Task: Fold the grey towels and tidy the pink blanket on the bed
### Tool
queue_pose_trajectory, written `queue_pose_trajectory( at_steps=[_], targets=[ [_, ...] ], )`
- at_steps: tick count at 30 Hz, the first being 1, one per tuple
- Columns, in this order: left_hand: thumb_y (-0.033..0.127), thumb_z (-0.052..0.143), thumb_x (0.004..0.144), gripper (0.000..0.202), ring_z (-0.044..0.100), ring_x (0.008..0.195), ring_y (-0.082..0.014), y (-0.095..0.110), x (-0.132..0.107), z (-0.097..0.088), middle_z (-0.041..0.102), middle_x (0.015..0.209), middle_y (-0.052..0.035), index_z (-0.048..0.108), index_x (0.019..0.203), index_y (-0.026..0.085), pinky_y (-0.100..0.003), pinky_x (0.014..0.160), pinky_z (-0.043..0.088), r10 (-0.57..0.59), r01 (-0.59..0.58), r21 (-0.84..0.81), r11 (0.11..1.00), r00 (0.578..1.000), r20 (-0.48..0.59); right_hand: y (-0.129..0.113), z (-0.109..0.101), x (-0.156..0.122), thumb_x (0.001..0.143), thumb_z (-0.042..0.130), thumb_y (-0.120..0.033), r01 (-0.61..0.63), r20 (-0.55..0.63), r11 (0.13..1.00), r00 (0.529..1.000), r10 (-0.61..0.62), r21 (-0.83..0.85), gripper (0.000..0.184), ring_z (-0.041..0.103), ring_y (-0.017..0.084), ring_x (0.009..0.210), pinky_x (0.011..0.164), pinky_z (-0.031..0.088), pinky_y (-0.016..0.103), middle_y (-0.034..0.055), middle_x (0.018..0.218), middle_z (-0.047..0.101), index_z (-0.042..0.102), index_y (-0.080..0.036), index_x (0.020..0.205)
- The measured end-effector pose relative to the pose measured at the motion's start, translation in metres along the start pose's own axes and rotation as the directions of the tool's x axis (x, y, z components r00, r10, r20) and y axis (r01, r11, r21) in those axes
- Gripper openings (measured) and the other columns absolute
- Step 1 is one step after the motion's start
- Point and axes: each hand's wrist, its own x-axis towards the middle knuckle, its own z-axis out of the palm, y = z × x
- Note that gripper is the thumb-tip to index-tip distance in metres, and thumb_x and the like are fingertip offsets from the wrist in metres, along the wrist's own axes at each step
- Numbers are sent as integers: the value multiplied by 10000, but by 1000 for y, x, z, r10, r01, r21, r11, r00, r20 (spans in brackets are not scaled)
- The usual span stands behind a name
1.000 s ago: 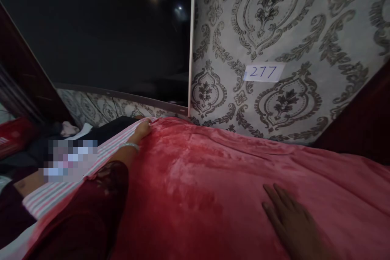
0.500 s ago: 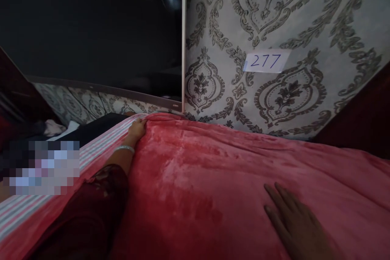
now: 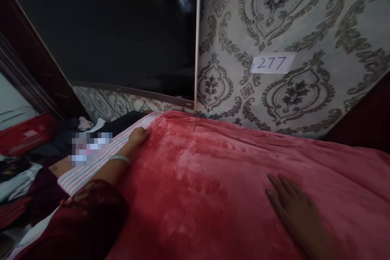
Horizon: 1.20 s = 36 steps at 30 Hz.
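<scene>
1. Red blanket (image 3: pixel 189 178) lies under & between both your hands, filling most of the lower view; widest visible run is L–R. It leaves frame at R & bottom, so can't call its true long axis.
2. Your L hand (image 3: pixel 139 135) is at the blanket's L border, by the striped cloth (image 3: pixel 120 142); it's nearer the far edge. Looks curled; can't tell if it's pinching fabric.
3. Your R hand (image 3: pixel 294 207) is palm-down on the near R part, fingers extended & a bit apart, gripping nothing visible. It's well apart from the L hand.
4. Striped cloth runs diag. along the L border, from near-L toward the far edge. Can't tell if it's the blanket's own trim.
5. In the way: patterned wall (image 3: pixel 213 32) & dark screen (image 3: pixel 106 28) sit just past the far edge; your L forearm, w/ bracelet (image 3: pixel 119 157), crosses the L border.
6. Also around: "277" paper (image 3: pixel 272 63) on the wall; red item (image 3: pixel 26 134) far L, too dim to ID.
</scene>
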Motion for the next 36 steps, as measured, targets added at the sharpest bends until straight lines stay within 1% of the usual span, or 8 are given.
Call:
queue_pose_trajectory(
  at_steps=[5, 10, 15, 21, 27, 31, 34, 36],
  targets=[
    [343, 378, 978, 450, 640, 1163, -321, 3, -17, 8, 673, 1244, -235, 612, 1271, 93, -351, 865, 495, -61, 61, 2, 998, 997, -55, -2, -5, 2, 963, 191, -499, 0, 19, 1000, 1000, 0, -9, 661, 437, 312, 1381, 1084, 380, 525, 131, 1509, 490, 531, -187, 1436],
    [338, 449, 936, 405, 645, 1155, -320, 2, -22, -8, 679, 1252, -221, 686, 1157, 95, -323, 820, 501, -65, 66, -5, 998, 998, 11, -8, -13, 4, 970, 205, -481, 3, 38, 999, 999, -2, -32, 637, 456, 308, 1360, 1086, 379, 518, 132, 1501, 498, 532, -189, 1433],
    [392, 428, 944, 429, 668, 1109, -282, -19, -43, -22, 710, 1207, -186, 723, 1087, 115, -279, 778, 493, -69, 68, 12, 998, 996, 49, -10, -17, 5, 971, 211, -470, -4, 62, 1000, 998, 6, -23, 625, 441, 308, 1368, 1080, 372, 530, 131, 1493, 504, 532, -201, 1434],
    [435, 398, 959, 460, 658, 1122, -319, -53, -88, -22, 707, 1185, -204, 706, 1093, 121, -329, 815, 502, -102, 100, 66, 993, 995, 23, -11, -18, 5, 973, 211, -478, -7, 86, 1000, 996, 9, -28, 633, 438, 312, 1367, 1087, 358, 532, 136, 1508, 484, 513, -193, 1451],
    [409, 267, 1007, 516, 663, 1111, -343, -54, -111, -16, 691, 1177, -256, 585, 1255, 87, -387, 836, 501, -132, 134, 87, 987, 991, -29, -15, -26, 5, 985, 215, -454, -3, 104, 999, 995, 8, -51, 624, 437, 319, 1369, 1064, 384, 521, 150, 1516, 477, 508, -170, 1458],
    [407, 314, 995, 457, 672, 1103, -305, -57, -123, -33, 702, 1182, -219, 631, 1150, 116, -330, 800, 501, -110, 109, 93, 990, 994, 4, -19, -32, 6, 997, 250, -427, 3, 106, 998, 994, 4, -68, 594, 460, 305, 1352, 1074, 379, 481, 156, 1502, 492, 513, -153, 1454],
    [428, 383, 970, 410, 684, 1067, -305, -72, -147, -42, 725, 1119, -210, 662, 1011, 130, -321, 788, 498, -71, 64, 121, 991, 996, 54, -24, -38, 7, 1012, 258, -423, -16, 118, 998, 993, 23, -64, 575, 446, 293, 1361, 1085, 360, 475, 152, 1509, 483, 499, -165, 1467],
    [446, 355, 973, 410, 688, 1053, -314, -86, -164, -40, 732, 1108, -194, 651, 966, 163, -342, 790, 501, -63, 49, 187, 981, 996, 68, -27, -43, 8, 1018, 281, -427, -34, 143, 998, 989, 41, -50, 559, 429, 290, 1373, 1092, 345, 473, 143, 1525, 465, 491, -183, 1475]
  ],
)
